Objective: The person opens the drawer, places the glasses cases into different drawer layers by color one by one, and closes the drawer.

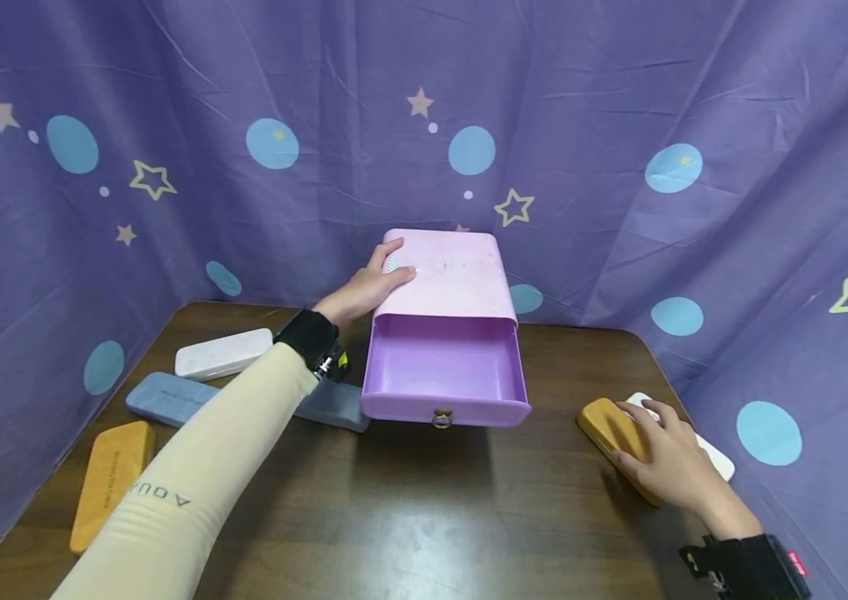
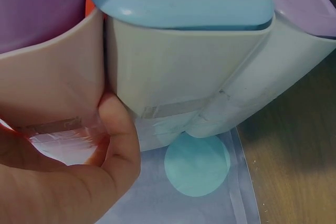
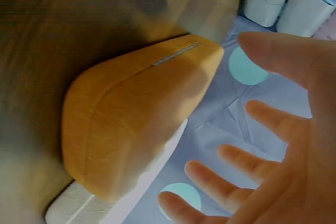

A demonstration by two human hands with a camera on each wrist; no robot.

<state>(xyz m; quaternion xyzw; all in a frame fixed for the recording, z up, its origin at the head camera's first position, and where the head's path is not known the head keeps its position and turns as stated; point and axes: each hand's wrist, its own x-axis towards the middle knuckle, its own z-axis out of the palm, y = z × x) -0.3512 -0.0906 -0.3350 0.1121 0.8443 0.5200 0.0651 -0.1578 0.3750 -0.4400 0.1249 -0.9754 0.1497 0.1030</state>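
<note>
While the left hand [image 1: 367,287] rests with relaxed fingers on the pink drawer box [image 1: 448,275] at the table's back, the right hand [image 1: 667,458], fingers spread and gripping nothing, hovers over an orange case [image 1: 611,429] near the table's right edge.

A pink plastic drawer box with rounded corners [image 1: 451,273] stands at the back middle of the dark wooden table [image 1: 409,517], against the purple backdrop. Its single purple drawer [image 1: 445,372] is pulled out toward the front and shows a bare inside, with a small round metal ring pull on its front face. Right of the drawer box, near the table's right edge, an orange oblong case with rounded ends [image 1: 614,435] lies flat, partly overlapping a white oblong case [image 1: 716,457] beneath it.
</note>
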